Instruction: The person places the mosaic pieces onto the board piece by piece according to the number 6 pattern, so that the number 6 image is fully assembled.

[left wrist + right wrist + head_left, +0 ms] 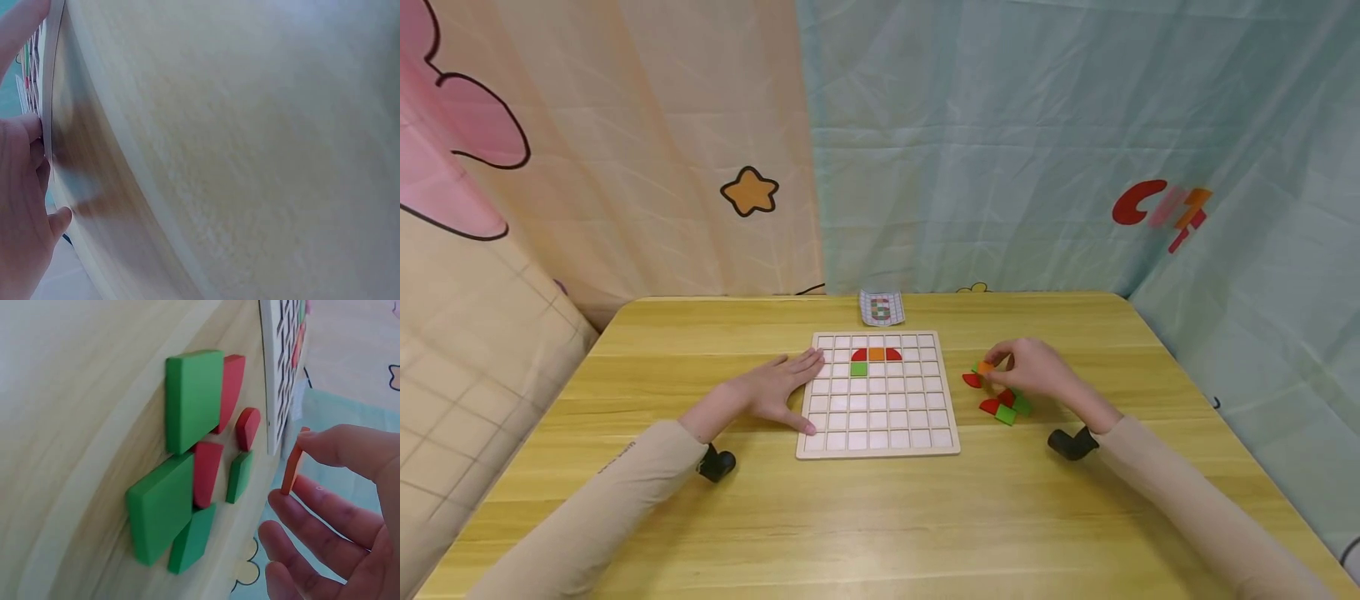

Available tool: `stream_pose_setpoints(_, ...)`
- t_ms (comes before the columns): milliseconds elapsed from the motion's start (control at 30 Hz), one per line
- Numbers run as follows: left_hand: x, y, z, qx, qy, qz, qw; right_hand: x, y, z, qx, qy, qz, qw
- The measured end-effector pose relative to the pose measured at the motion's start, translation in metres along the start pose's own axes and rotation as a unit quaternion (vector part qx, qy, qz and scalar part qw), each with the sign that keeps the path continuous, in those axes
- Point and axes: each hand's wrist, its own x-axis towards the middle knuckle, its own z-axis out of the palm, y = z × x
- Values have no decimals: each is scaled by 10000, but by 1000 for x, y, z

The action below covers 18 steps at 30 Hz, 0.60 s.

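A pale wooden grid board lies mid-table. Set in its upper cells are a red curved tile, an orange square tile, a second red curved tile and, below, a green square tile. My left hand rests with fingers spread on the board's left edge. To the right of the board, my right hand pinches a thin orange tile between thumb and fingers. Beneath and beside that hand lies a loose group of green tiles and red tiles.
A small printed card with a coloured grid figure lies behind the board, at the table's back edge. Fabric curtains hang right behind the wooden table. Black wrist-worn devices sit under both forearms.
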Motion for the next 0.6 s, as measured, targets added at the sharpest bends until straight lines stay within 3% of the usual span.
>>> stream_pose_setpoints(267, 0, -1, -1, 6, -3, -15, 10000, 10, -20, 1, -2, 175, 62, 9998)
stream_pose_setpoints(600, -1, 0, -1, -8, -30, -15, 10000, 26, -46, 15, 88, 283, -263, 9992)
